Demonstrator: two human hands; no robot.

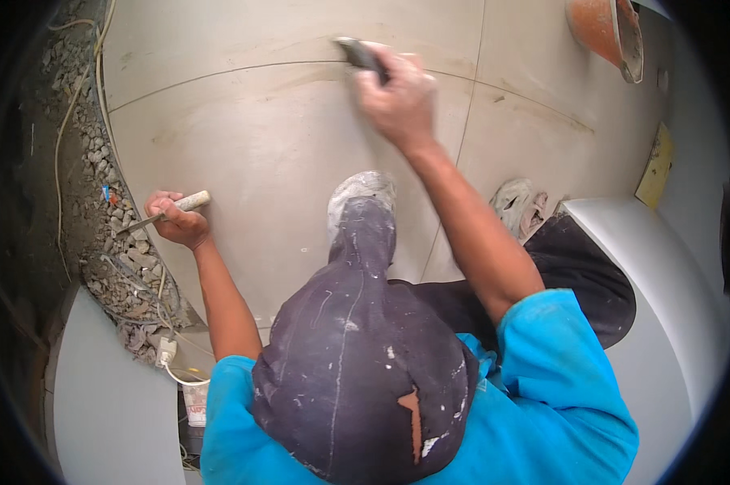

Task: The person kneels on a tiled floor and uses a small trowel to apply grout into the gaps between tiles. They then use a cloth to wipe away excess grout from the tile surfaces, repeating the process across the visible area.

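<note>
My left hand [176, 220] is closed around a tool with a pale rounded handle [193, 200] and a narrow metal end [137, 227], held at the tiled floor's left edge, above the rubble. Ahead and to the right, my right hand [401, 95] grips a dark, flat piece with a pale tip [361, 58]. Motion smears it, so I cannot make out its kind. Its tip is over the joint [276, 64] between large beige floor tiles [244, 153]. Greyish smears lie along that joint.
An orange bucket [597, 31] lies tilted at the far right. A crumpled cloth [512, 202] rests right of my foot, near a yellow board [656, 166]. Broken stones [134, 260] and cables [60, 162] border the tiles at left. A white plug [167, 350] hangs above a small white bucket [195, 402].
</note>
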